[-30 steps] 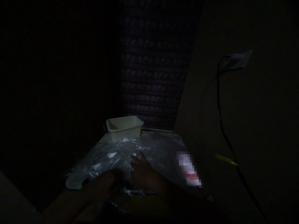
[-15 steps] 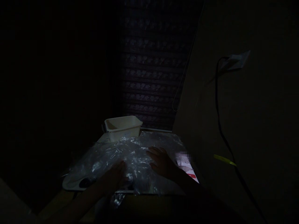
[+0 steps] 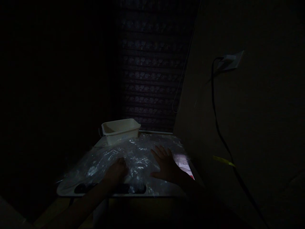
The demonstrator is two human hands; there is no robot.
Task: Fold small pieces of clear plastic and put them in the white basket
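Note:
A crumpled clear plastic sheet (image 3: pixel 139 161) covers most of a small table (image 3: pixel 62 190). My left hand (image 3: pixel 116 171) is closed on the sheet left of the middle, its fingers curled in. Flat on the right part of the plastic lies my right hand (image 3: pixel 167 166), fingers spread, holding nothing. Near the table's front edge a long dark slot (image 3: pixel 133 188) shows, partly behind my left forearm. The light is very dim, so fine detail of the fingers is lost.
At the back left stands a cream plastic tub (image 3: pixel 122 135). A lit screen (image 3: pixel 183 163) glows at the right edge. A black cable (image 3: pixel 217 124) with a yellow tie (image 3: pixel 224 160) hangs from a wall socket (image 3: pixel 230 61). Behind is a patterned blind (image 3: pixel 147 76).
My left hand has curled from flatter fingers into a closed grip. The sheet's front edge has drawn back, baring more of the slot. My right fingers have spread wider. The view shifted slightly.

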